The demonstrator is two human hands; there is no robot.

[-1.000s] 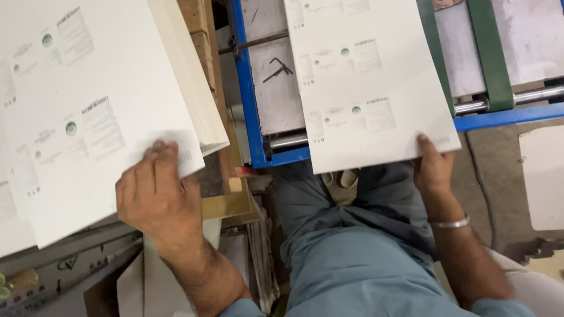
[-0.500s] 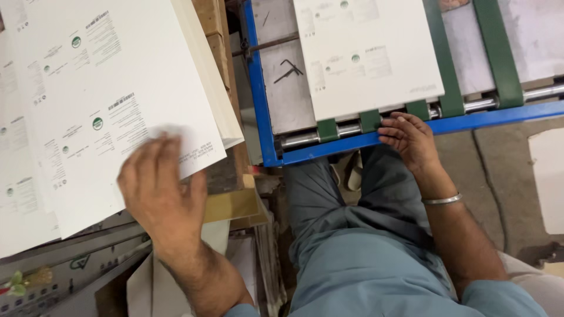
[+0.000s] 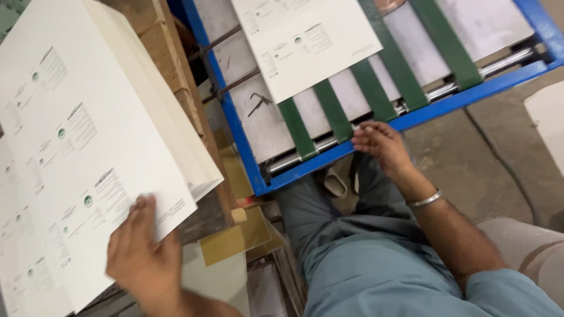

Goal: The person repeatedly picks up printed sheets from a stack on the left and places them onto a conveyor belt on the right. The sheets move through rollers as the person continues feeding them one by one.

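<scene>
While our left hand [image 3: 144,252] lies flat on the top printed sheet [image 3: 88,152], fingers together and extended, palm down near that sheet's lower corner, we cannot tell whether anything is pinched: the hand is blurred. That sheet is cream-white with small green and grey print blocks, and it tops a thick stack of sheets [image 3: 170,123] resting on a brown wooden support [image 3: 170,64], to the left of the blue-framed conveyor table [image 3: 235,126].

We take the conveyor table as our landmark. On its grey bed run four green belts [image 3: 332,108], slanting away from the near rail. A second printed sheet [image 3: 305,41] lies on the bed at the far end of the belts, covering their upper parts and well clear of the near rail.

Our right hand [image 3: 382,144] rests at the near blue rail, beside the steel roller [image 3: 329,144], fingers slightly curled and loosely spread, holding nothing; it is apart from the sheet on the belts. A metal bangle [image 3: 424,200] sits on that wrist.

Below the near rail we see our grey-blue trousers [image 3: 364,258] and a sandal [image 3: 336,181] on the concrete floor [image 3: 476,158]. Between the stack and the table's left rail lie brown card offcuts [image 3: 235,238].
</scene>
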